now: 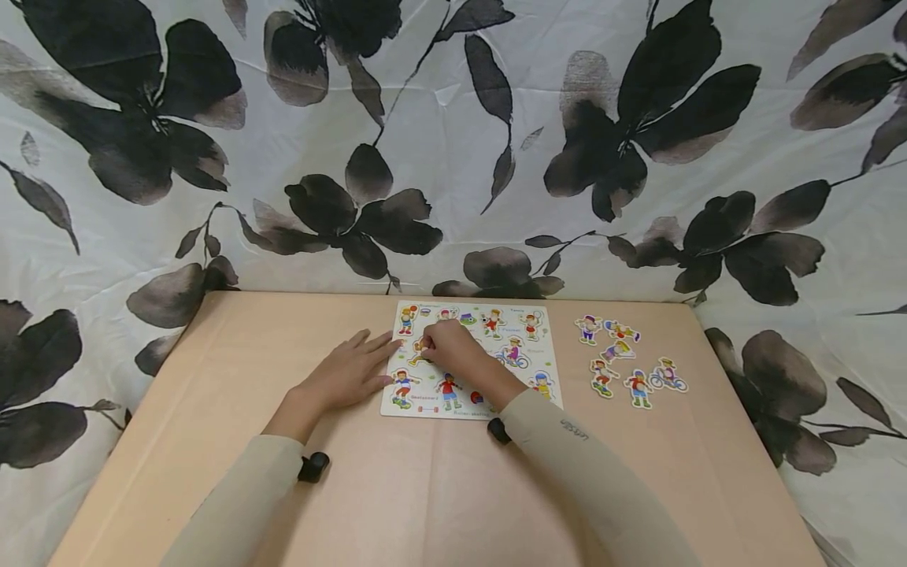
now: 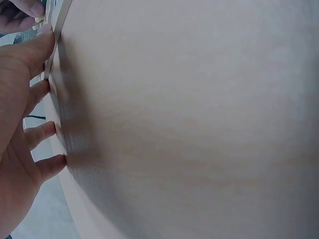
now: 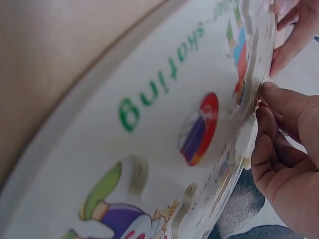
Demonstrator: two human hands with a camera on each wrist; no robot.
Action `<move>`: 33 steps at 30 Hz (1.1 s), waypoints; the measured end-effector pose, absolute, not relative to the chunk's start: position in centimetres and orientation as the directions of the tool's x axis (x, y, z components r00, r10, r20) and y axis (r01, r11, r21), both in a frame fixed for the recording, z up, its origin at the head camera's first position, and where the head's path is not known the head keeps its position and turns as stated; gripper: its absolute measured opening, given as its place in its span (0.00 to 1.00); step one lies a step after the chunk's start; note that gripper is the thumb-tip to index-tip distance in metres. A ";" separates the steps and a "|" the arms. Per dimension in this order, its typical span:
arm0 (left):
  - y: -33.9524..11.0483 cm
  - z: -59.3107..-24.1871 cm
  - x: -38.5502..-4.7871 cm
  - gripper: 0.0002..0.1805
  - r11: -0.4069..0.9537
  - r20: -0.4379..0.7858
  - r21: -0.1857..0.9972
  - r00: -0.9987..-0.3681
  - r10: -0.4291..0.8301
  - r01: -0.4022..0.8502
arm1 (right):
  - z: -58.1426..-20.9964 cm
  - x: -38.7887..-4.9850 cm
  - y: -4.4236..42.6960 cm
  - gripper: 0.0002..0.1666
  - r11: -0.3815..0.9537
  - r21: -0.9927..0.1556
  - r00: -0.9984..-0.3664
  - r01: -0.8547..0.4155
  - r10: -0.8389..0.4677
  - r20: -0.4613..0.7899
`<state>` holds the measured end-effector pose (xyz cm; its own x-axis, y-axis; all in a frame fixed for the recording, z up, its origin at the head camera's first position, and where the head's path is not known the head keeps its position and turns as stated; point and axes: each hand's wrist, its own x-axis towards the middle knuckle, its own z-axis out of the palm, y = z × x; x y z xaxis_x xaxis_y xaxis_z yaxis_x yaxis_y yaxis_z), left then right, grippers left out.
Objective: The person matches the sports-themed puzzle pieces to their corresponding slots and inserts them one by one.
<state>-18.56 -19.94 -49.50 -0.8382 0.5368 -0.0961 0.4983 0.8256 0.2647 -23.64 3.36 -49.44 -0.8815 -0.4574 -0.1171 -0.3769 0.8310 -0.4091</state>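
A white board (image 1: 464,403) printed with cartoon figures lies flat on the table. My left hand (image 1: 347,372) rests at its left edge with fingers spread, and the left wrist view shows these fingertips (image 2: 50,128) along the edge. Over the left-centre of the board, my right hand (image 1: 457,350) pinches a small figure piece (image 1: 418,354) between thumb and fingers. Pale edges of that piece (image 2: 39,21) show in the left wrist view. Seen from the right wrist, the right hand (image 3: 289,144) is low at the board surface (image 3: 164,149), its fingers hiding most of the piece.
Several loose figure pieces, among them a cyclist (image 1: 668,375) and a red-shirted figure (image 1: 638,389), lie right of the board on the tan table (image 1: 425,504). A floral cloth (image 1: 439,118) hangs behind the table's back edge.
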 end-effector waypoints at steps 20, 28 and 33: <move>-20.0 -49.7 -18.6 0.37 0.837 -0.109 0.257 -0.846 0.522 0.483 | -47.6 -23.3 7.5 0.13 0.695 -0.596 -0.863 -0.402 -0.506 -0.009; -20.0 -49.8 -18.6 0.38 0.833 -0.109 0.258 -0.842 0.529 0.490 | -46.8 -23.0 11.7 0.18 0.660 -0.630 -0.861 -0.410 -0.509 0.028; -20.0 -49.8 -18.6 0.38 0.829 -0.101 0.260 -0.840 0.533 0.495 | -46.8 -22.4 14.7 0.20 0.679 -0.632 -0.888 -0.373 -0.460 0.030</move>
<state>-18.62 -19.96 -49.81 -0.8402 0.5329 -0.1005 0.4947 0.8291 0.2605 -22.39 14.69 -46.75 -0.8876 -0.4597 0.0303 -0.3734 0.6793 -0.6318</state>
